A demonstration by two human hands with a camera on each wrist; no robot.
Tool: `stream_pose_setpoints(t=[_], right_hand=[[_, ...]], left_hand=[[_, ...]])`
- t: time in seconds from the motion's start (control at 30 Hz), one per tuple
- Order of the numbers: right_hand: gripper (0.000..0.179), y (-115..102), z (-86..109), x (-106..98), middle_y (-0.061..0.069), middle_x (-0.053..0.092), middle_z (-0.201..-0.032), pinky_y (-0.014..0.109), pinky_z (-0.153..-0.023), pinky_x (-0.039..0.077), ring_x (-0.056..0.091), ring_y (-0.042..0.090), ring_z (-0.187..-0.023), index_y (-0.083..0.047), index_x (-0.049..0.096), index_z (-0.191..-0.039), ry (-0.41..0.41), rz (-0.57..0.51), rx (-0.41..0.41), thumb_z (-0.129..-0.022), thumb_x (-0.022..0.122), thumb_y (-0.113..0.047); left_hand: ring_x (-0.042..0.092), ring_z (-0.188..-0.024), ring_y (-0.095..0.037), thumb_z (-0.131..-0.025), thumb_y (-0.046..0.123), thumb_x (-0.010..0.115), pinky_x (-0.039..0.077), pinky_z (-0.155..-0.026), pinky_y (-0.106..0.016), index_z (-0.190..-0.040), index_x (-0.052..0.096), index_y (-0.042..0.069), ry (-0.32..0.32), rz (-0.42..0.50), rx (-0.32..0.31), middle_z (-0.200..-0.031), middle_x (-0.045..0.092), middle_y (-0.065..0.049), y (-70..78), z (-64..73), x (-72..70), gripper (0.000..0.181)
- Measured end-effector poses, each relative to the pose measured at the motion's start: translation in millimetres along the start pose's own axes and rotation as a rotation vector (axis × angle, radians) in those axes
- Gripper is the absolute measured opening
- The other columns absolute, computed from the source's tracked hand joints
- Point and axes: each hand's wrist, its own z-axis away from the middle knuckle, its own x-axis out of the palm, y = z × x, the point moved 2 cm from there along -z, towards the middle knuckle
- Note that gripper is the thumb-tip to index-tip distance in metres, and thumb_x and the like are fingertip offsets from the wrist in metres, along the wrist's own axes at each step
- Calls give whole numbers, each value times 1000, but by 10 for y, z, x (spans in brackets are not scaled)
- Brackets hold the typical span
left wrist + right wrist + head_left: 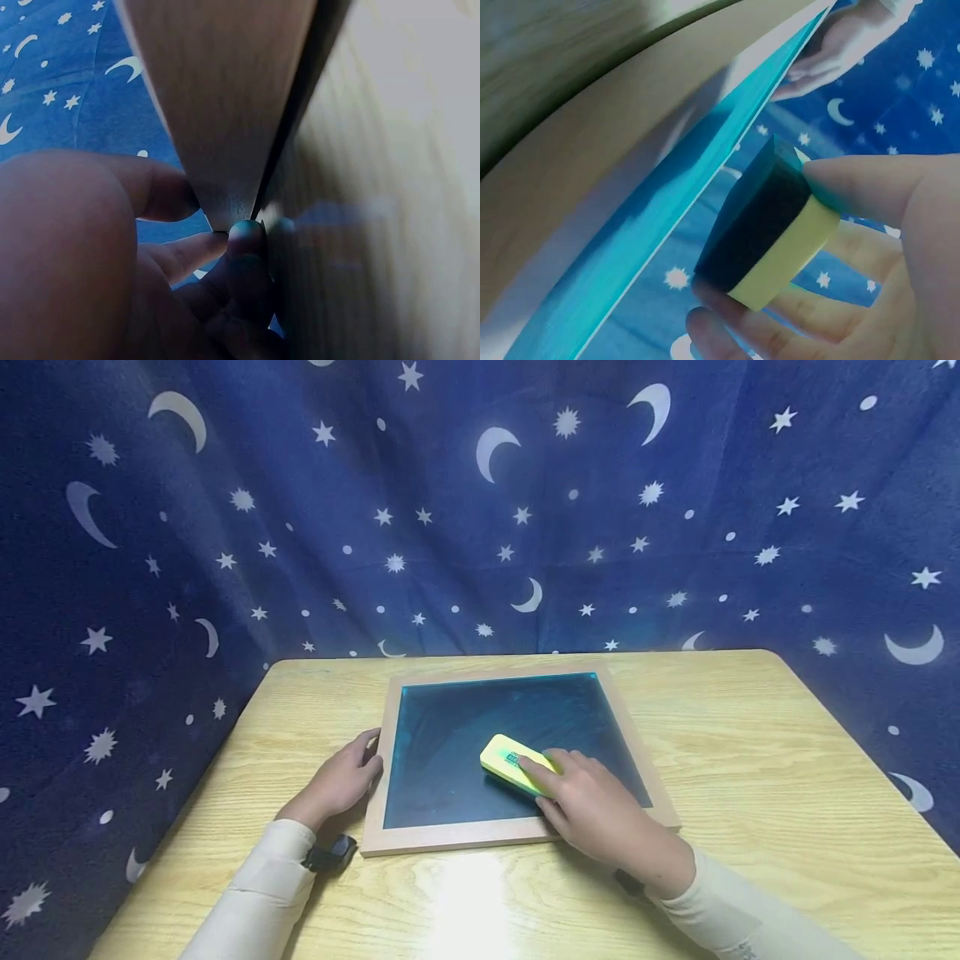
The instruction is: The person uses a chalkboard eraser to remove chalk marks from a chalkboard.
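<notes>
A wood-framed blackboard (450, 752) lies on the table, its dark surface marked with faint cloudy smears. My right hand (600, 806) grips a yellow eraser (534, 754) with a dark felt underside above the lower right of the board. In the right wrist view, the eraser's felt (757, 217) stands apart from the board, with the thumb on one side and fingers on the other. At the board's left side, my left hand (337, 785) rests against the frame's outer edge. The left wrist view has thumb and fingertips touching that wooden edge (225, 112).
The light wooden table (750, 760) extends on both sides of the board. A blue curtain (450, 527) with moons and stars hangs behind it and along the sides. A dark wrist strap (330, 855) sits at the left sleeve.
</notes>
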Motion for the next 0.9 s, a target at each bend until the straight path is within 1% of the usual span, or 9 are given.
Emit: stream_pose_setpoints(t=[0.23, 0.43, 0.53, 0.63, 0.9], right_hand=[[52, 211, 107, -129, 19, 67, -122, 52, -91, 56, 66, 37, -109, -16, 60, -139, 20, -29, 93, -89, 73, -20], [52, 375, 167, -194, 19, 65, -123, 53, -93, 54, 65, 37, -112, -16, 59, -140, 24, -34, 153, -90, 71, -20], [51, 444, 196, -203, 19, 64, -124, 54, -92, 54, 64, 37, -112, -16, 58, -141, 24, -51, 187, -91, 69, -20], [50, 528, 220, -212, 19, 65, -123, 54, -90, 54, 64, 37, -110, -14, 59, -140, 41, -67, 201, -92, 69, -19], [48, 769, 269, -259, 20, 65, -122, 54, -86, 55, 64, 38, -109, -12, 61, -138, 82, -52, 243, -91, 69, -17]], left_hand=[[46, -137, -47, -107, 27, 34, 37, -113, -61, -156, 25, 0, 2, 2, 7, -151, 43, -30, -5, 3, -3, 57], [46, -137, -47, -107, 27, 34, 36, -113, -61, -156, 26, 1, 2, 9, -11, -150, 44, -30, 8, 23, 0, 57], [48, -136, -47, -106, 26, 34, 37, -113, -61, -156, 26, 1, 5, 10, -14, -148, 46, -30, 3, 38, 1, 57], [50, -133, -46, -106, 26, 34, 38, -112, -61, -156, 26, 1, 5, 12, -14, -146, 48, -31, -4, 44, 1, 57], [53, -131, -46, -107, 26, 34, 40, -110, -62, -156, 26, 2, -1, 14, 0, -144, 50, -30, 2, 28, -3, 56]])
